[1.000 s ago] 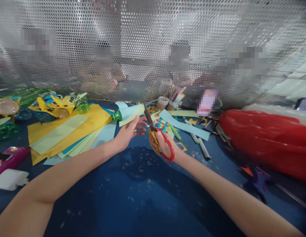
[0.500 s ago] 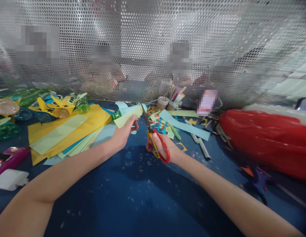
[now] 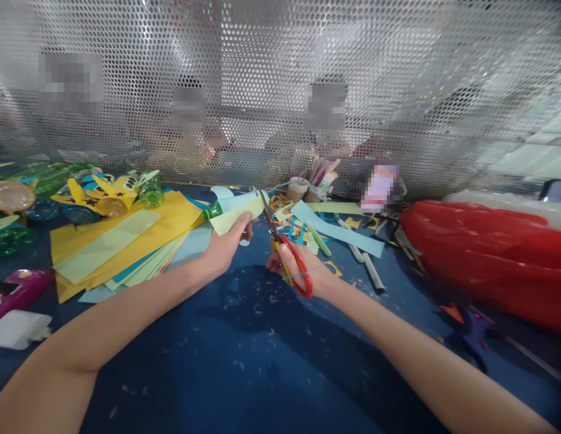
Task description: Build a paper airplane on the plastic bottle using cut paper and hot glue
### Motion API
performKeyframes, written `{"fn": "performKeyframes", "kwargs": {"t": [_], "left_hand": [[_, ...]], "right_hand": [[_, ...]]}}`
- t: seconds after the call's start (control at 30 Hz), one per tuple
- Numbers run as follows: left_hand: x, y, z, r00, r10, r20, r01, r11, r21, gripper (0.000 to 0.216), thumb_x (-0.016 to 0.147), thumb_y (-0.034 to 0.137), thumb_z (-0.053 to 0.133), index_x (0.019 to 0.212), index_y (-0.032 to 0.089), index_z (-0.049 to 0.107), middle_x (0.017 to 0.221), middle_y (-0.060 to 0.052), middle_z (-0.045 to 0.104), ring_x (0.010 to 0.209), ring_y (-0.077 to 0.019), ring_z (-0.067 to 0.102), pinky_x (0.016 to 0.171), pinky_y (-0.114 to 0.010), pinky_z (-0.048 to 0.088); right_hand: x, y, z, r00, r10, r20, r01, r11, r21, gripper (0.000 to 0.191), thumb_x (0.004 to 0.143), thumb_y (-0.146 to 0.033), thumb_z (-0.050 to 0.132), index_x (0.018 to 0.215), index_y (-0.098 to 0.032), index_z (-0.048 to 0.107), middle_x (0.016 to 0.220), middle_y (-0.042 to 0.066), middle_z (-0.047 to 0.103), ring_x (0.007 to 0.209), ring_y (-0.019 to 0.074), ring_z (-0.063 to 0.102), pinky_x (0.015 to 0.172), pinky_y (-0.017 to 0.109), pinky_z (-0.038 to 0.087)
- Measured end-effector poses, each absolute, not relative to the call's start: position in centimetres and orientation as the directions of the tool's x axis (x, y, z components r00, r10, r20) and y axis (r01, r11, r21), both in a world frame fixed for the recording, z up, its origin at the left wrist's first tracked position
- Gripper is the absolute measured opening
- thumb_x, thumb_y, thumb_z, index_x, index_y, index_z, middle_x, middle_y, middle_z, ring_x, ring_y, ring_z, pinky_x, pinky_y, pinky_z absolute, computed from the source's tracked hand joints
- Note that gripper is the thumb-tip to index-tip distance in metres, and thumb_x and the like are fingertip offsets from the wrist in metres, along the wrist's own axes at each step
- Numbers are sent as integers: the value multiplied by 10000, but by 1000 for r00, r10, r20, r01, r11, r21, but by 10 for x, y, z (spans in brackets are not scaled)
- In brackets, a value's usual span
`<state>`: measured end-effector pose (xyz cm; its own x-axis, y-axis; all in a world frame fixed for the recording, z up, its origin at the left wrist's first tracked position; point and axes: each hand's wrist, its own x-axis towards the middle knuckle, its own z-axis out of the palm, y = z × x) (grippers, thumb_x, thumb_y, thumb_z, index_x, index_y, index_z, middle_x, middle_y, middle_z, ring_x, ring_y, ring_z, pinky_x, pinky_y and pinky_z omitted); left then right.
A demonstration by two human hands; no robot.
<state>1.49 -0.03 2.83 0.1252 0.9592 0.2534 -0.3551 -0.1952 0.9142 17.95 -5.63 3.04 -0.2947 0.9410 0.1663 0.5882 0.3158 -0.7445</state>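
Observation:
My left hand [image 3: 223, 247] pinches a pale green piece of paper [image 3: 232, 218] by its near edge, above the blue table [image 3: 244, 361]. My right hand [image 3: 302, 272] is closed through the handles of red and yellow scissors [image 3: 287, 250]. Their blades point up and away, and the tips sit right beside the paper's right end. Behind the paper lies a green bottle wrapped in light blue paper [image 3: 230, 204].
A stack of yellow, green and blue paper sheets [image 3: 122, 244] lies to the left, with decorated bottles [image 3: 99, 193] behind. Paper scraps and pens [image 3: 347, 238] lie to the right, then a red plastic bag [image 3: 488, 253]. A perforated metal screen [image 3: 280, 90] stands behind, people beyond it.
My left hand went from open and reaching to pinching the green paper and lifting it. The scissors moved left toward the paper's edge.

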Motion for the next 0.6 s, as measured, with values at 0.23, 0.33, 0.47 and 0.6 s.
{"fn": "performKeyframes", "kwargs": {"t": [0.23,0.33,0.47,0.6], "left_hand": [[13,1,28,125,948,293,-303,-245,921,301,800,384,605,602,171,527,599,-1,517,710,-145,544,584,-239,420],[12,2,27,124,950,288,-285,-244,927,300,797,390,607,601,177,528,605,-5,523,802,-169,580,612,-240,432],[11,4,26,128,952,279,-268,-237,934,289,786,406,613,618,181,545,620,-1,541,782,-163,586,639,-250,443],[12,6,24,129,955,268,-282,-224,933,266,773,410,619,641,185,570,622,2,547,705,-144,558,620,-252,438]], "right_hand": [[181,-55,30,-297,935,192,615,341,-711,575,875,-696,212,723,-228,509,673,74,644,629,226,632,666,408,519],[182,-55,30,-297,934,199,626,348,-698,559,880,-683,232,739,-224,520,678,73,637,630,226,627,653,405,515],[183,-54,30,-292,937,193,635,341,-693,548,886,-664,248,717,-223,526,677,70,632,621,219,619,635,393,508],[183,-51,29,-261,952,158,640,293,-711,530,904,-616,247,655,-220,495,631,65,612,585,203,601,612,374,496]]}}
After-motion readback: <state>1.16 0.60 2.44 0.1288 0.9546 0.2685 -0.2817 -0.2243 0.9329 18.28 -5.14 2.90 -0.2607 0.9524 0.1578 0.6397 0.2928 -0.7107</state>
